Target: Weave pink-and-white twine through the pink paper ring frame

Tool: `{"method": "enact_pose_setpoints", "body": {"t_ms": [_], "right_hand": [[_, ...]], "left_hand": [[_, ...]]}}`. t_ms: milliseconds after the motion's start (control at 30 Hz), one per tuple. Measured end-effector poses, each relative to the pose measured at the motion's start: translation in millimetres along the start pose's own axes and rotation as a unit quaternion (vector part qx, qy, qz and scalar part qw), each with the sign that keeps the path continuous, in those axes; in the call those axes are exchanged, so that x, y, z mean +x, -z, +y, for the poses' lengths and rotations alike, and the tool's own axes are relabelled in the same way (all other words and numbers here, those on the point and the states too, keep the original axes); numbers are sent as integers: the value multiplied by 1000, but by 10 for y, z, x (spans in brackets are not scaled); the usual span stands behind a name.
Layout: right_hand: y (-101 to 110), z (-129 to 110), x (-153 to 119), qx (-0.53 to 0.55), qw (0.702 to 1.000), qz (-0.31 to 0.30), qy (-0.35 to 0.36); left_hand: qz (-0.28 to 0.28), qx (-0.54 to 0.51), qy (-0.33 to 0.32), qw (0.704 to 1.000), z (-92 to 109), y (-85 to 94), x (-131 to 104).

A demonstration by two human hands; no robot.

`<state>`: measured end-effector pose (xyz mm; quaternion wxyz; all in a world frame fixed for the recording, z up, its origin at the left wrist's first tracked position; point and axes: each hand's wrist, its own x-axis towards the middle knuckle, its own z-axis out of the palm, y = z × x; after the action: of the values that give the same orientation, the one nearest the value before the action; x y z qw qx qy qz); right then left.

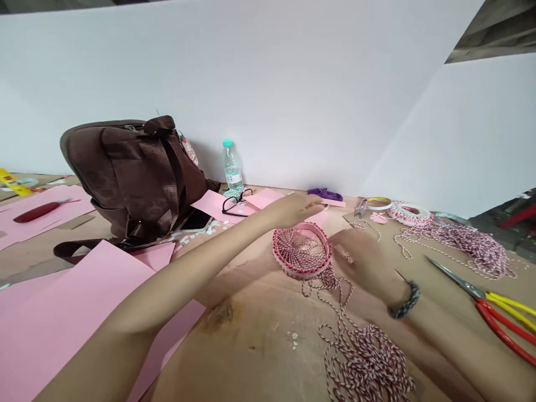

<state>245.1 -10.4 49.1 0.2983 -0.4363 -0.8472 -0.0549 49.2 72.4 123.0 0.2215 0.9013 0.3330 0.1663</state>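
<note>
A pink ring (302,273) with a beaded-looking rim lies on the table, red-and-white twine strung across its inside. My left hand (295,209) reaches over the ring's far side, its fingers closed at the end of a narrow pink paper strip (334,202). Close by the ring's right edge is my right hand (360,259), smeared by motion; a short piece of twine shows against it, and its grip cannot be made out. From the ring, loose strands run down to a tangled heap of twine (371,363) at the front.
Scissors (477,291) with red and yellow handles lie at right, near another twine heap (477,245) and a wrapped ring (410,214). A brown backpack (134,178), glasses (237,204) and a water bottle (232,167) stand behind. Pink sheets (84,301) cover the left.
</note>
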Motion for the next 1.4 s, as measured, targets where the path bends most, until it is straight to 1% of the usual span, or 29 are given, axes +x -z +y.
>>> {"method": "enact_pose_setpoints", "body": {"t_ms": [33,67,133,200,267,333,367,400,433,500,567,600,633,667,700,733,767,800,867,900,933,967,1033,1100,1133,1167,1233,1333,1400], "right_hand": [[-74,-154,4,7,997,-66,37],[-145,-273,10,1,993,-102,50],[-266,-397,29,-20,987,-150,57],[-336,-396,56,-19,984,-170,57],[-333,-323,91,37,986,-158,45],[-262,-219,140,152,983,-100,-9],[-209,-163,172,226,971,-65,-51],[-150,-106,208,306,947,-29,-98],[-91,-50,249,387,911,3,-145],[12,57,336,536,816,47,-211],[70,154,418,646,725,60,-233],[77,198,452,682,691,62,-234],[71,240,481,705,667,63,-233],[52,280,505,716,654,68,-233],[26,320,522,717,652,75,-235],[-2,359,535,706,660,85,-243],[-27,396,541,682,677,102,-258],[-44,431,543,644,702,126,-277],[-36,480,535,533,764,190,-309],[-9,490,527,479,791,219,-311],[32,486,517,441,813,228,-303],[83,470,507,423,831,214,-290],[193,409,491,423,854,142,-267],[283,343,482,424,866,74,-255],[314,318,478,418,870,53,-254],[334,303,474,416,871,39,-258],[350,301,463,429,863,6,-268],[330,345,436,455,845,-66,-273],[302,382,416,459,842,-94,-266]], "left_hand": [[25,27,12,999,-95,1,0],[52,38,20,998,-193,1,-15],[95,36,41,994,-385,-1,-80],[114,12,64,991,-557,3,-166],[140,-43,93,985,-707,15,-248],[164,-146,114,969,-838,25,-310],[173,-209,115,955,-894,23,-329],[183,-266,109,940,-939,15,-340],[188,-314,100,925,-971,-2,-342],[184,-378,74,904,-982,-58,-312],[165,-415,46,893,-918,-130,-243],[155,-432,33,888,-864,-162,-197],[150,-450,22,880,-800,-187,-148],[148,-472,15,869,-731,-200,-99],[153,-495,18,855,-663,-199,-54],[165,-513,29,842,-598,-184,-18],[181,-525,41,831,-540,-155,8],[198,-528,50,824,-489,-115,23],[215,-510,57,831,-412,-23,18],[216,-492,55,841,-386,21,3],[212,-472,52,854,-367,58,-18],[206,-451,50,867,-355,85,-40],[194,-418,48,886,-347,115,-83],[181,-413,45,891,-349,121,-115],[173,-420,43,890,-349,122,-126],[165,-427,42,888,-345,123,-135],[159,-429,34,888,-320,128,-145],[152,-385,9,910,-247,138,-145],[159,-342,-4,926,-199,139,-137]]}}
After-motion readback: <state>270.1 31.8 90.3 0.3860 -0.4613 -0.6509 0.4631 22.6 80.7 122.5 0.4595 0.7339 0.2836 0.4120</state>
